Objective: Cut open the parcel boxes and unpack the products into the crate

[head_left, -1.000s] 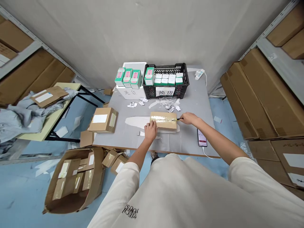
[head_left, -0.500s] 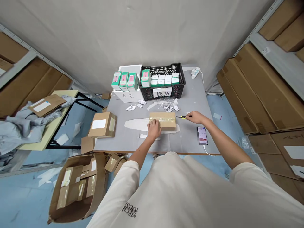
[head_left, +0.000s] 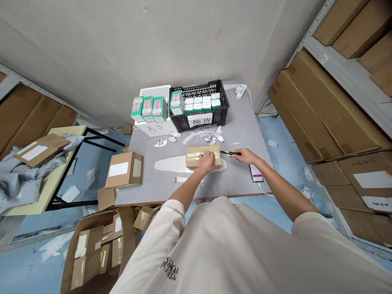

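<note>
A small taped cardboard box (head_left: 195, 156) lies in the middle of the grey table (head_left: 239, 130). My left hand (head_left: 207, 161) rests on top of its right half, fingers curled down against it. My right hand (head_left: 247, 155) is just right of the box, closed round a yellow-and-black utility knife (head_left: 229, 153) whose tip points at the box's right end. A phone (head_left: 256, 173) on a white cable lies on the table beside my right wrist.
A black crate (head_left: 199, 105) of small green-and-white boxes and a white foam box (head_left: 153, 122) stand at the table's back. A larger labelled carton (head_left: 124, 169) sits at the left edge. Torn paper scraps lie behind the box. Big cartons fill shelves on both sides; an open carton (head_left: 94, 249) lies on the floor.
My left hand slid from the box's left end onto its right half. My right hand drew the knife off the tape line to just past the box's right end.
</note>
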`<action>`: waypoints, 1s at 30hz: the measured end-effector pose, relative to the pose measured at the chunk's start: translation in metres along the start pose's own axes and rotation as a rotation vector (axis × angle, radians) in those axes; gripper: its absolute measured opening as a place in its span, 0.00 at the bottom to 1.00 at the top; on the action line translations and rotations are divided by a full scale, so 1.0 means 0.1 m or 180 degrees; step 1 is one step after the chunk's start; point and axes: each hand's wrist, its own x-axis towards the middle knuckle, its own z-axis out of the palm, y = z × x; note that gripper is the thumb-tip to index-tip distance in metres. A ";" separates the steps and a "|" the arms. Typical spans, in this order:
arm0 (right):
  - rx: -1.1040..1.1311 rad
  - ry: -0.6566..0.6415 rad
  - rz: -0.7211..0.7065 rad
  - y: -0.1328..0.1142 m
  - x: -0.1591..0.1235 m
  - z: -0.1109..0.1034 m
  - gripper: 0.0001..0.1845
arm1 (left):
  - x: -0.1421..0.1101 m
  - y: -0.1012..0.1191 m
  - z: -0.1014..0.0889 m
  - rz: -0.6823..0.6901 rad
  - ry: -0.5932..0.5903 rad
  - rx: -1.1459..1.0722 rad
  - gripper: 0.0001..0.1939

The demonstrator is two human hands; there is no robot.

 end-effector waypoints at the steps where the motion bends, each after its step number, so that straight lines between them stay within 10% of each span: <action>1: 0.0006 -0.0017 -0.0005 0.01 0.00 0.01 0.16 | 0.04 0.00 -0.01 -0.0009 -0.0052 -0.0002 0.35; 30: -0.2199 -0.0649 -0.0670 -0.28 0.74 -0.15 0.15 | 0.11 -0.02 0.17 0.0127 0.0294 0.0135 0.41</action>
